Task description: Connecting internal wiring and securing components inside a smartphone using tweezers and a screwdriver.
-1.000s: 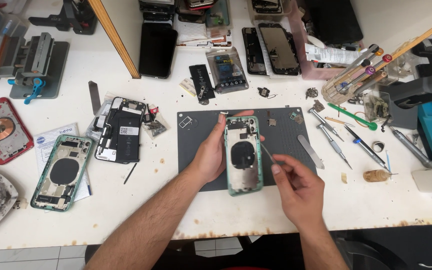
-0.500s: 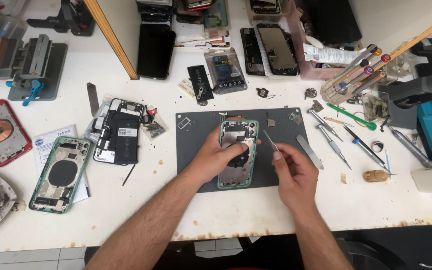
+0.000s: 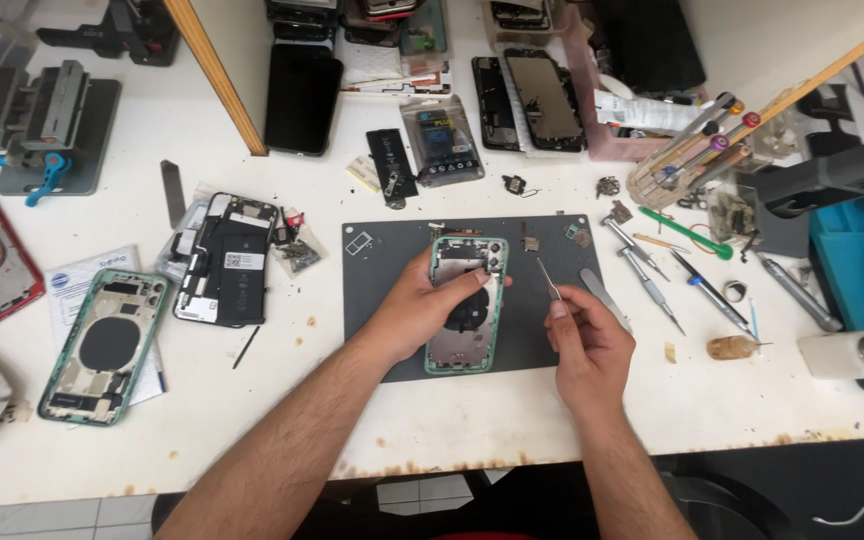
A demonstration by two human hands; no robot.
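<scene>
Phone housing (image 3: 466, 305), green-edged and gutted, lies flat in the middle of the dark grey mat (image 3: 382, 340) on the white bench (image 3: 652, 400). The left hand (image 3: 420, 305) is draped over its left side, fingers spread and curled across the upper part, pinning it down rather than lifting it. The right hand (image 3: 584, 340) sits just to the right of the shell, thumb and forefinger pinched tight on thin metal tweezers (image 3: 548, 278), tips pointing up and away, not touching the housing.

My take: that shell looks light and fairly stiff, but the innards look fragile, so I'd grab it by the long edges of the frame and keep off the middle. Probably slides easily too, hence the mat.

Around the mat: a few tiny loose parts near its top edge, a row of screwdrivers (image 3: 642, 270) and a green-handled tool (image 3: 682, 232) off to the right. To the left there's an opened black phone (image 3: 227, 260), and further left another green housing (image 3: 102, 345) lying on some paper. A black phone (image 3: 302, 97) lies face-down at the back.
</scene>
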